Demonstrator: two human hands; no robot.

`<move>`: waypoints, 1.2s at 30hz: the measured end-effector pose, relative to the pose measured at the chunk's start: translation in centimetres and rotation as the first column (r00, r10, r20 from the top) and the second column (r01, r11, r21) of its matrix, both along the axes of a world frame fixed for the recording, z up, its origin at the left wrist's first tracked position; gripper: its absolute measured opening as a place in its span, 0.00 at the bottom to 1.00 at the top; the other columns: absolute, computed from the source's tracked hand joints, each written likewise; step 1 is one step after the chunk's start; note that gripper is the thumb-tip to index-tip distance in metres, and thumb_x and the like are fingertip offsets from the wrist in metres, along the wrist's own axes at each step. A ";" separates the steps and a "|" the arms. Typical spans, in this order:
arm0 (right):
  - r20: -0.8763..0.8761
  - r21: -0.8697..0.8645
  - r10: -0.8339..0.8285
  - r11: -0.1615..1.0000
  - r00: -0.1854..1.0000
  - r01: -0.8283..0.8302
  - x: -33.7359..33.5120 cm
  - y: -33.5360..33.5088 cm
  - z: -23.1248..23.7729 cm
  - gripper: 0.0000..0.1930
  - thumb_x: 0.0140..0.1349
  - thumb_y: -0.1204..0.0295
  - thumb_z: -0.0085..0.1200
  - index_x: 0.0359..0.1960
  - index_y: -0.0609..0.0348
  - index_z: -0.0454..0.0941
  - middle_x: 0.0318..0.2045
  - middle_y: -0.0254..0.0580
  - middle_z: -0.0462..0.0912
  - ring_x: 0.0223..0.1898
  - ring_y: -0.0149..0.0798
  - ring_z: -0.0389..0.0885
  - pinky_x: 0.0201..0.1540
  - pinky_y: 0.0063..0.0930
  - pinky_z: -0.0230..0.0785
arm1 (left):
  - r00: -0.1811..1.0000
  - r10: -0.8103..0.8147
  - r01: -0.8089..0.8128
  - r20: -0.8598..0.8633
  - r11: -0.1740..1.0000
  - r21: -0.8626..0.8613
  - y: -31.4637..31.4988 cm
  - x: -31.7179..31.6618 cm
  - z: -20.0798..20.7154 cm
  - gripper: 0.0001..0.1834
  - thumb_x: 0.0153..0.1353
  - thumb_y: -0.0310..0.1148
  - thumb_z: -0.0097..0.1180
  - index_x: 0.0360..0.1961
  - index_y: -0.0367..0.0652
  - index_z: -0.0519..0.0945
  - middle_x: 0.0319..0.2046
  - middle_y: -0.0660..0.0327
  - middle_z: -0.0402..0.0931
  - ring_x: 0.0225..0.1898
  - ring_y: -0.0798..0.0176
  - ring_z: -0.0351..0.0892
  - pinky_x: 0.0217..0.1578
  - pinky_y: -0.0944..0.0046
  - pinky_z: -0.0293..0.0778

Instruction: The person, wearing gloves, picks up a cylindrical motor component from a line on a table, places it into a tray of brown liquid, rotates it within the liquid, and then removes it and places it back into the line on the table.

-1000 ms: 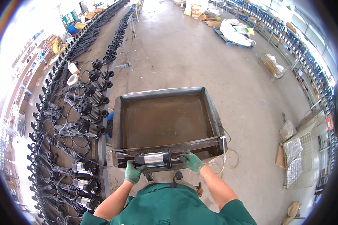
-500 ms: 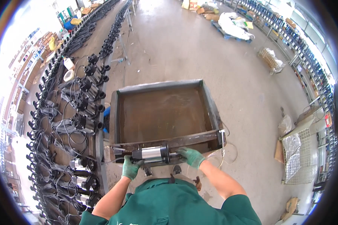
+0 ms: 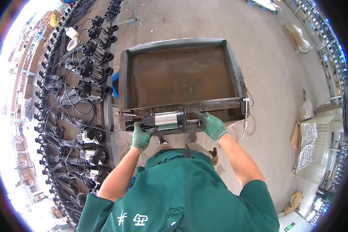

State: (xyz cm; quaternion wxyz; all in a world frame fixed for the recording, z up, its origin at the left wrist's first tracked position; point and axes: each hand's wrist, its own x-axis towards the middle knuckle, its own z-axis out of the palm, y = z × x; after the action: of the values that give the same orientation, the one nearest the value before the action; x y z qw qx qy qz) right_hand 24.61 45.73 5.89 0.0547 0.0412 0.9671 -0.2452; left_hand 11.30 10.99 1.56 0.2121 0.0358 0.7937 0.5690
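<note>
A submersible pump with a silver barrel and black ends lies sideways along the near rim of a metal water tank. My left hand, in a green glove, grips the pump's black left end, thumb along its near side. A cable runs from that end to the bench at left. From the pump's right end sticks out a thin metal rod. My right hand, also gloved, is beside the rod's tip with fingers stretched and thumb apart; whether it touches the rod is unclear.
Brown water fills the tank. At left, a long bench carries several similar pumps and coiled black cables. A hose hangs at the tank's near right corner. Wire baskets stand on the floor at right.
The view has tilted, so tank, pump and hands appear higher in the picture. My left hand stays on the pump's left end; my right stays by the rod, its fingers slightly more spread.
</note>
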 end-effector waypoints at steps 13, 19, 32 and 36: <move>0.337 -0.496 -0.039 0.842 0.941 0.213 -1.7 2.6 -1.9 0.27 0.65 0.63 0.64 0.65 0.55 0.76 0.48 0.52 0.87 0.43 0.47 0.86 0.50 0.38 0.77 | 0.999 -0.049 0.048 -0.022 0.999 -0.024 0.9 -0.4 0.8 0.33 0.55 0.29 0.77 0.51 0.40 0.63 0.43 0.56 0.79 0.43 0.64 0.78 0.46 0.61 0.78; -0.348 0.059 -0.567 0.782 0.747 0.621 4.8 6.3 -0.3 0.20 0.60 0.69 0.60 0.55 0.57 0.78 0.47 0.54 0.82 0.50 0.60 0.79 0.53 0.54 0.72 | 0.995 -0.078 0.071 -0.053 0.990 -0.124 0.8 -0.1 2.3 0.35 0.54 0.34 0.79 0.51 0.39 0.63 0.43 0.58 0.79 0.43 0.64 0.77 0.47 0.62 0.77; 0.074 -0.207 -0.958 0.258 0.278 0.944 3.2 19.6 -5.0 0.31 0.65 0.55 0.62 0.62 0.52 0.60 0.30 0.47 0.80 0.31 0.41 0.81 0.36 0.38 0.76 | 0.991 -0.126 0.117 -0.045 0.979 -0.164 0.9 -0.7 2.1 0.37 0.53 0.41 0.79 0.50 0.38 0.63 0.44 0.56 0.79 0.45 0.63 0.77 0.49 0.60 0.77; -0.011 -0.001 -0.862 0.506 0.506 0.862 2.3 14.6 -1.4 0.20 0.68 0.60 0.60 0.55 0.53 0.68 0.33 0.47 0.83 0.34 0.36 0.83 0.39 0.35 0.76 | 0.997 -0.078 0.074 -0.019 0.985 -0.156 0.6 -0.6 2.4 0.33 0.55 0.32 0.78 0.51 0.37 0.65 0.45 0.56 0.79 0.44 0.65 0.77 0.50 0.62 0.77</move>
State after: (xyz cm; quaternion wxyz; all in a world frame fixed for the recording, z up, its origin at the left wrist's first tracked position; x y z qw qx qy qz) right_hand 26.94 60.29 4.51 -0.0792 0.5152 0.8196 -0.2378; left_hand 10.72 11.62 4.00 0.2260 0.0565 0.8362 0.4964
